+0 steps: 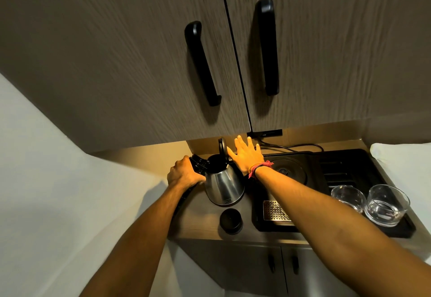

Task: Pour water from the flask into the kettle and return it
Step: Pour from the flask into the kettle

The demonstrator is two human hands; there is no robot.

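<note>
A steel kettle (224, 186) stands on the counter with its black lid (222, 146) swung up and its mouth open. My left hand (184, 173) grips a black flask (197, 162), tilted so that its open neck rests at the kettle's rim. Much of the flask's body is hidden under that hand and forearm. My right hand (247, 154) hovers just right of the kettle, fingers spread, holding nothing; whether it touches the kettle's handle I cannot tell. A round black cap (231, 220) lies on the counter in front of the kettle.
A black tray (405, 229) to the right holds the kettle's round base (283, 170), a perforated metal drip plate (275, 210) and two glasses (387, 203). Cupboard doors with black handles (201, 63) hang low overhead. A white wall closes the left side.
</note>
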